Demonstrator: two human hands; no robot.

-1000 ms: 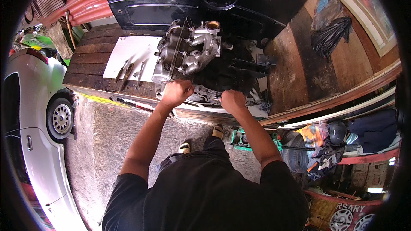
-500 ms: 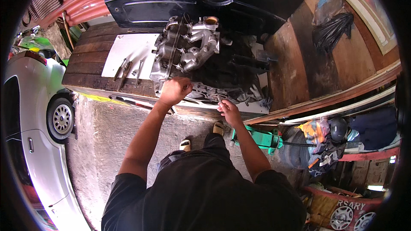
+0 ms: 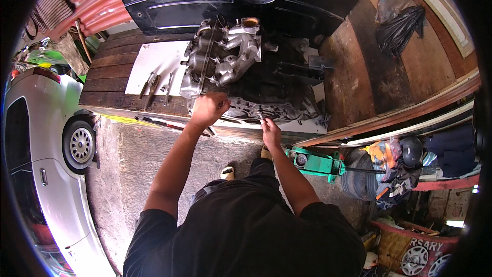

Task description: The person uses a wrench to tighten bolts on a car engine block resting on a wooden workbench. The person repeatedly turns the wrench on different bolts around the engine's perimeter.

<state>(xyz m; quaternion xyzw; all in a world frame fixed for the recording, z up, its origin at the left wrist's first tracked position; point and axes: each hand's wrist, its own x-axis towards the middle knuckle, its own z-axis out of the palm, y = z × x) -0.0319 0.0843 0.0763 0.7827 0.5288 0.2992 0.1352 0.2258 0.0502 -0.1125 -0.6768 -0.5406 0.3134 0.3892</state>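
Note:
An engine [image 3: 277,84] lies on the wooden bench, its silver metal manifold [image 3: 238,61] and ribbed cover [image 3: 196,64] facing up. At its near left corner, my left hand [image 3: 209,109] is closed, fingers curled against the near side; what they hold, if anything, is hidden. My right hand [image 3: 271,133] pinches a short, thin metal piece [image 3: 261,115] by its lower end, just in front of the engine's near side. The piece points up toward the engine; whether it touches cannot be told. A spanner [image 3: 168,87] and other hand tools [image 3: 151,85] lie left of the engine, partly on a white sheet [image 3: 148,59].
The wooden bench [image 3: 105,79] runs along a black panel [image 3: 189,0]. A silver car [image 3: 43,149] stands at left. Close on my right are a green floor jack [image 3: 320,164] and a tyre [image 3: 357,177]. A black plastic bag [image 3: 400,33] hangs on the right.
My right hand has risen slightly, bringing the metal piece closer to the engine's near side. My left hand stays at the same corner. The whole view has shifted slightly.

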